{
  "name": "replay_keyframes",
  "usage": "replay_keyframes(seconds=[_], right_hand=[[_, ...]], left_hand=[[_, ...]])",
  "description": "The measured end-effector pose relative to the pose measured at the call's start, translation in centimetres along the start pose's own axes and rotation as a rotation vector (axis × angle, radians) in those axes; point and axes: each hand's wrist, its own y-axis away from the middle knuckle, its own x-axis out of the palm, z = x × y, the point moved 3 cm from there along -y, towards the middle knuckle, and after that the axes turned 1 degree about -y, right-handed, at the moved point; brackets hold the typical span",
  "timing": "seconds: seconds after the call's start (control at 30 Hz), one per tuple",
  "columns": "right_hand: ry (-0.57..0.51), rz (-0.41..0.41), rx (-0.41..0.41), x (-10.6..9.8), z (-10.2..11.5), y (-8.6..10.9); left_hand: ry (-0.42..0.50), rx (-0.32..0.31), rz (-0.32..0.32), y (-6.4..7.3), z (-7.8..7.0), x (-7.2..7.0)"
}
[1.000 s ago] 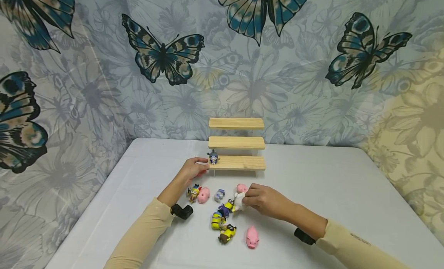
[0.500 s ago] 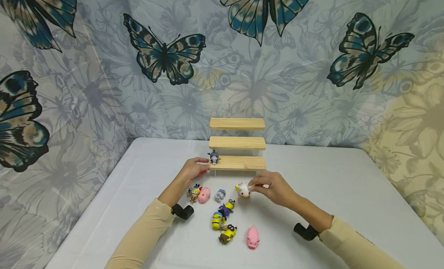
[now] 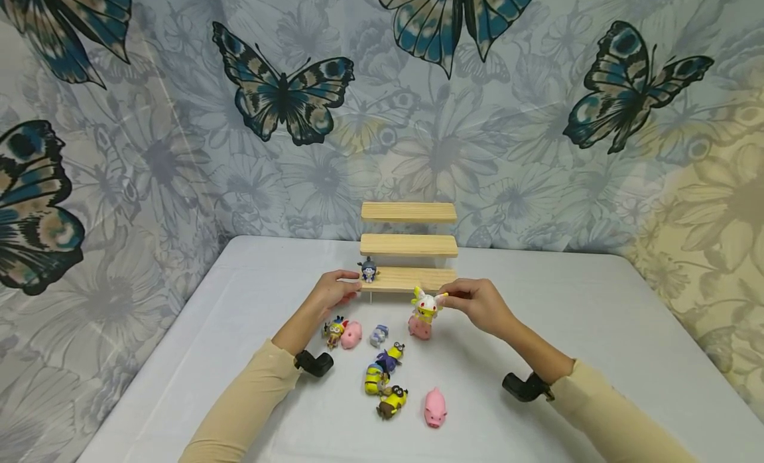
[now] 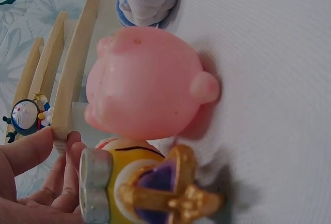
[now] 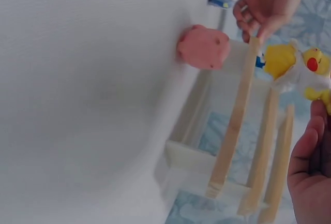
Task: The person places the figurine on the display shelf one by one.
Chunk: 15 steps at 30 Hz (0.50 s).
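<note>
My right hand (image 3: 482,308) pinches a white figurine with yellow-tipped ears (image 3: 426,305) and holds it just in front of the bottom step of a three-tier wooden display stand (image 3: 412,278). In the right wrist view, fingertips (image 5: 316,113) grip one yellow part of that figurine (image 5: 295,71). At the stand's left end, my left hand (image 3: 334,290) holds the bottom step's edge, thumb (image 4: 33,149) above and fingers beneath. Beside the thumb, a small dark-blue and white figurine (image 3: 367,271) stands on that step. A pink pig (image 3: 420,329) lies below the held figurine.
Near the left wrist lie a yellow minion figure (image 3: 335,330) and a pink pig (image 3: 351,335). A grey-blue figurine (image 3: 379,335) sits mid-table. Several minion figures (image 3: 391,403) form a cluster in front, with another pink pig (image 3: 435,408) to their right.
My right hand has lifted the white figurine from among the toys, turned it upright and moved it toward the stand, uncovering the pink pig. The left hand stays at the stand.
</note>
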Motion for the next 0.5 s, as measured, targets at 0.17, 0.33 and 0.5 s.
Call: replay_keyframes(seconds=[0.17,0.33,0.5], right_hand=[[-0.011,-0.011,0.018,-0.5,-0.1,-0.5],[-0.009,-0.022,0.059,-0.8,0.0,-1.1],[-0.023,-0.022,0.122,-0.7,-0.3,-1.9]], left_hand=[[0.002,0.01,0.002,-0.2,0.1,0.0],[0.007,0.012,0.0,-0.3,0.1,-0.1],[0.009,0.006,0.001,-0.3,0.2,0.0]])
